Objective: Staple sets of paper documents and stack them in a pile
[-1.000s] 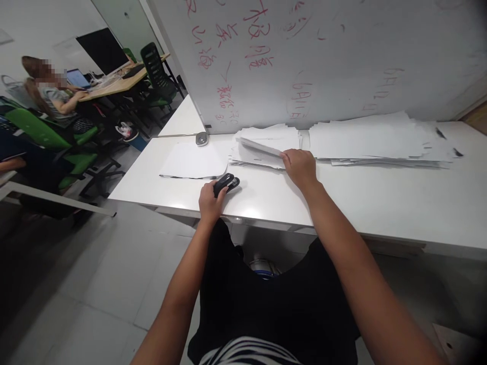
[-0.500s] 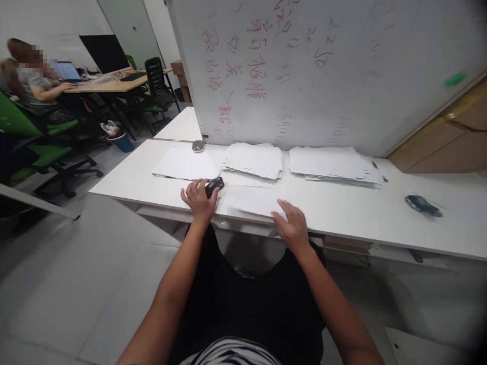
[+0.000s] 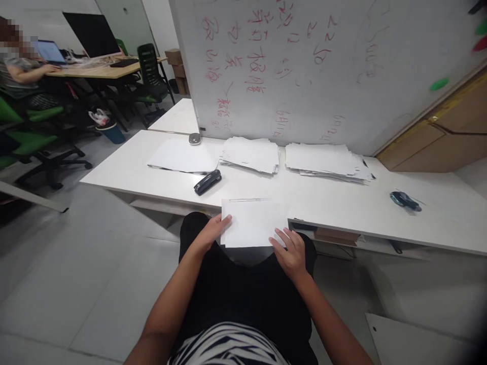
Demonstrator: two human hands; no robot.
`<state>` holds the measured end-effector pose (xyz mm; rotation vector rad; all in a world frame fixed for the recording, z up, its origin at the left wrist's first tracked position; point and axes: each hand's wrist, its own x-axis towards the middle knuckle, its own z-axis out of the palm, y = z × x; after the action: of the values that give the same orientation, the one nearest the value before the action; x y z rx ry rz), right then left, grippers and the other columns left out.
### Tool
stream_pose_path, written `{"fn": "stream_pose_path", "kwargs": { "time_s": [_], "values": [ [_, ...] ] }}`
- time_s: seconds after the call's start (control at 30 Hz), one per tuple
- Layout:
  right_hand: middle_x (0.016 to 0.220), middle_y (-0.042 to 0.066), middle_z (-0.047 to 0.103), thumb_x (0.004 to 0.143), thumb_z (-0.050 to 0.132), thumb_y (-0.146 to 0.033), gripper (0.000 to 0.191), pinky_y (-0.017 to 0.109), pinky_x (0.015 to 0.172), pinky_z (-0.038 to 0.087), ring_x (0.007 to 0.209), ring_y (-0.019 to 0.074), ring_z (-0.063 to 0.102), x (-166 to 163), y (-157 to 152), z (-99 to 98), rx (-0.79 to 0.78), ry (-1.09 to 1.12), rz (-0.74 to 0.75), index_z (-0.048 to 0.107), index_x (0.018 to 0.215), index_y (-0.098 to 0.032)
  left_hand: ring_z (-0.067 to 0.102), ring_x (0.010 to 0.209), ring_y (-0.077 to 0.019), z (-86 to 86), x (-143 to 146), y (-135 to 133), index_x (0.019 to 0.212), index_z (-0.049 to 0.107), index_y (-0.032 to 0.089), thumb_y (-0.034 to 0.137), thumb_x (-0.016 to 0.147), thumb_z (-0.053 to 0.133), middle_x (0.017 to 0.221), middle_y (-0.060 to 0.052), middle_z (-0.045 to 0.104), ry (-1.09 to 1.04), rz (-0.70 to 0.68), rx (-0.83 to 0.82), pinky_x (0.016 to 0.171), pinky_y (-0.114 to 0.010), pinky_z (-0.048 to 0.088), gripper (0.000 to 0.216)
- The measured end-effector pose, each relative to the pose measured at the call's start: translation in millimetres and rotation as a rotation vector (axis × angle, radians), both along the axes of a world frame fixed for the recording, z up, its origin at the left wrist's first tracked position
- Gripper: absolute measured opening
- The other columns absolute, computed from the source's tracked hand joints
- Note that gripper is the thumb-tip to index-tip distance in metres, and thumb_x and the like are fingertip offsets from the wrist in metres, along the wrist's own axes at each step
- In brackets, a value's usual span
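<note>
White paper sheets lie partly over the desk's front edge, above my lap. My left hand grips them at the left side, its thumb on top and its fingers hidden underneath. Over the lower right corner, my right hand rests with its fingers apart on the paper. A black stapler sits on the desk just beyond my left hand, touched by neither hand.
On the white desk stand a left paper pile, a right paper pile and flat sheets with a computer mouse. A dark teal object lies right. Behind rises a whiteboard; a person sits far left.
My left hand has let go of the stapler and taken hold of the paper's left side. The paper has come toward me, over the desk edge. The view has shifted slightly.
</note>
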<state>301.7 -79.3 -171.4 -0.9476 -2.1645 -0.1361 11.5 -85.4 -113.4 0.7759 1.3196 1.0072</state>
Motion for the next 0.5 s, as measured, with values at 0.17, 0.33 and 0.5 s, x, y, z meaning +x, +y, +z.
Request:
{"fn": "stream_pose_path", "kwargs": {
  "time_s": [0.17, 0.33, 0.5],
  "values": [
    [0.15, 0.009, 0.039, 0.083, 0.064, -0.041, 0.049, 0.062, 0.112, 0.025, 0.14, 0.0352, 0.031, -4.0, -18.3, -6.4, -0.278, 0.269, -0.099, 0.054, 0.13, -0.029, 0.064, 0.084, -0.0215, -0.5, 10.3, 0.3, 0.109, 0.066, 0.014, 0.057, 0.077, 0.065, 0.093, -0.007, 0.072, 0.088, -0.04, 0.133, 0.076, -0.032, 0.049, 0.054],
    [0.13, 0.015, 0.059, 0.086, 0.058, -0.046, 0.05, 0.052, 0.101, 0.044, 0.122, 0.0294, 0.055, -6.7, -4.1, 26.5, -0.912, 0.821, -0.138, 0.053, 0.129, -0.022, 0.064, 0.081, -0.0197, 21.5, 11.6, -5.9, 0.102, 0.068, 0.016, 0.056, 0.082, 0.06, 0.091, -0.005, 0.071, 0.148, -0.111, 0.243, 0.071, -0.029, 0.049, 0.045],
    [0.14, 0.012, 0.05, 0.078, 0.071, -0.04, 0.061, 0.049, 0.106, 0.039, 0.131, 0.0262, 0.046, -12.8, 38.4, 97.0, -0.752, 0.968, 0.026, 0.046, 0.132, -0.028, 0.064, 0.094, -0.0225, 76.0, 10.5, 5.4, 0.105, 0.069, 0.018, 0.052, 0.086, 0.057, 0.1, -0.005, 0.072, 0.247, -0.092, 0.486, 0.081, -0.033, 0.051, 0.041]
  ]
}}
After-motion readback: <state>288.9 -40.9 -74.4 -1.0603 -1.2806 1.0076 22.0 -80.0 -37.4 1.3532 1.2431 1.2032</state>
